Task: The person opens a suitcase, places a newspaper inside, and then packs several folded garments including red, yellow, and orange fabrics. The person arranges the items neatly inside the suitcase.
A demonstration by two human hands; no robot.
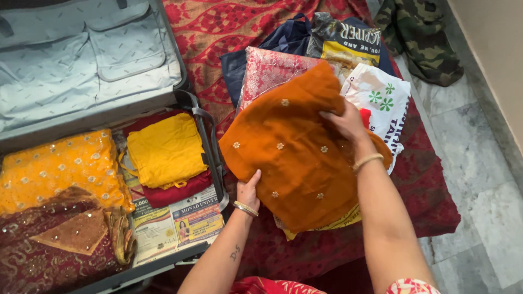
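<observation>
At frame centre both hands grip the folded orange cloth [294, 152], left hand [248, 190] pinching its lower-left edge, right hand [344, 122] clasping its upper-right, suitcase [215, 163] lying leftward.

Between the open suitcase [204, 130] and the pile of bags [348, 60] only a narrow strip of red patterned cloth [212, 32] stays free, while the grey floor [479, 163] on the right seems open beyond the camouflage garment [422, 35].

Left hand [249, 190] and right hand [344, 121] gripping folded orange cloth [294, 152], open suitcase [188, 98] beside
</observation>
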